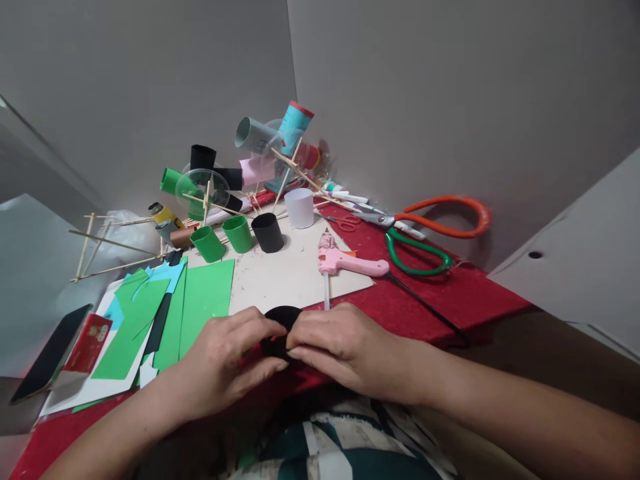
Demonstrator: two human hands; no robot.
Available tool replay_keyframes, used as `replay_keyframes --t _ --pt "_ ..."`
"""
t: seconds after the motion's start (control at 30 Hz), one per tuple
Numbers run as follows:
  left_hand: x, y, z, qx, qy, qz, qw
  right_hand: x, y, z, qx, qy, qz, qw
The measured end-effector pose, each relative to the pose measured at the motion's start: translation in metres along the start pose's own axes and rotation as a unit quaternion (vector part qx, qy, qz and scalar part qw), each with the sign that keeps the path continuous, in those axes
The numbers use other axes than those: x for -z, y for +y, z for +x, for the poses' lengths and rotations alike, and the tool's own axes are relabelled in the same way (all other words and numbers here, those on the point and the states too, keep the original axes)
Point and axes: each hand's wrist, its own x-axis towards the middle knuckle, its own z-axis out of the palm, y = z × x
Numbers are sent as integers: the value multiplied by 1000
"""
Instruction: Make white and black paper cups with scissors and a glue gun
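Both hands meet at the table's front edge around a curled black paper piece. My left hand pinches its left side between thumb and fingers. On the other side, my right hand grips it with fingertips pressed together. The fingers hide much of the paper. Just beyond lies a pink glue gun with a glue stick pointing toward me. Two green paper cups, a black one and a white one stand upright on the white board.
Green sheets, a red packet and a dark phone lie at left. Large scissors rest at right, near the glue gun's cord. Stick frames with paper tubes stand at the back, before the wall.
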Motion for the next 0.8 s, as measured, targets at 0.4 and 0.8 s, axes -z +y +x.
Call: replay_keyframes --t 0.4,0.8 --pt "8 -8 -3 6 -11 -64 998 4 5 -1 8 10 85 996" --pt "10 3 -1 48 -30 -94 994 1 1 -4 28 16 44 999"
